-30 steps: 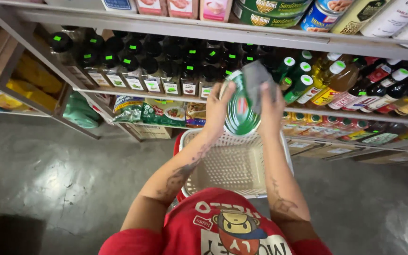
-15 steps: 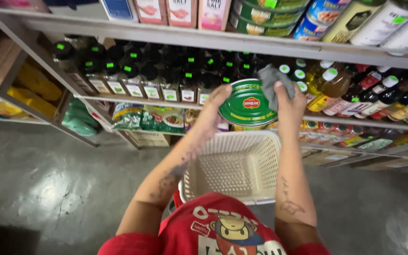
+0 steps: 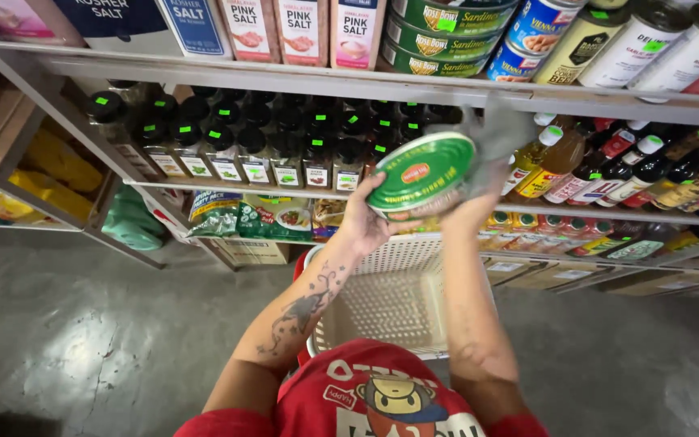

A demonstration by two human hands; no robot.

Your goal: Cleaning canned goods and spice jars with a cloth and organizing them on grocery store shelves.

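Observation:
A flat oval green tin [image 3: 421,172] with a red oval mark on its lid is raised in front of the shelves, its lid facing me. My left hand [image 3: 363,223] supports the tin from below at its left end. My right hand [image 3: 479,190] grips its right end together with a grey cloth [image 3: 495,133] that sticks up behind the tin. Both forearms reach up over a white plastic basket [image 3: 341,324] below them.
The metal shelf rack [image 3: 285,79] carries salt boxes and stacked green tins [image 3: 446,28] on top, dark sauce bottles [image 3: 269,146] in the middle row, and more bottles [image 3: 633,166] to the right. Packets [image 3: 228,214] lie lower down. Grey concrete floor [image 3: 66,340] is at the left.
The tin has turned from edge-on to lid-up and risen toward the upper shelves. Both hands rose with it.

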